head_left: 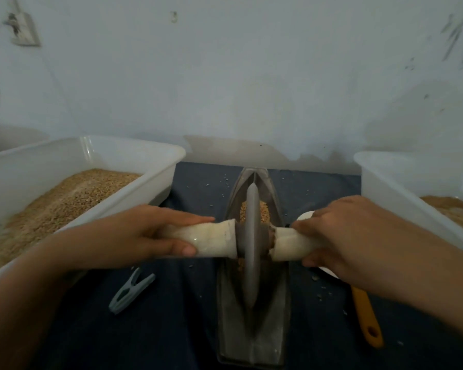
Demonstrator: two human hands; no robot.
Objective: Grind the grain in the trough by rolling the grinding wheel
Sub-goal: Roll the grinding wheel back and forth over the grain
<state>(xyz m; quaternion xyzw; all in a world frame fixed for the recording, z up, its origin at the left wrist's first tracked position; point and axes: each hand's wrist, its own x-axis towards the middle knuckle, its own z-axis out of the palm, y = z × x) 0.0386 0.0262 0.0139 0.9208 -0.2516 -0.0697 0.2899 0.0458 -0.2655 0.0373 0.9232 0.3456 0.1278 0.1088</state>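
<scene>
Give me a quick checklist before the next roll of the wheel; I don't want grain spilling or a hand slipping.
1. Left hand grips its handle: ok.
2. Right hand grips the other handle: ok.
3. Grinding wheel sits upright in the trough: ok.
4. Grain lies under the wheel's path: ok.
5. Clothespin lies apart from the trough: ok.
6. Trough steady on the cloth: cannot tell.

Matt metal trough [254,340] (dull grey wheel [250,252]), translucent plastic tub [96,153].
</scene>
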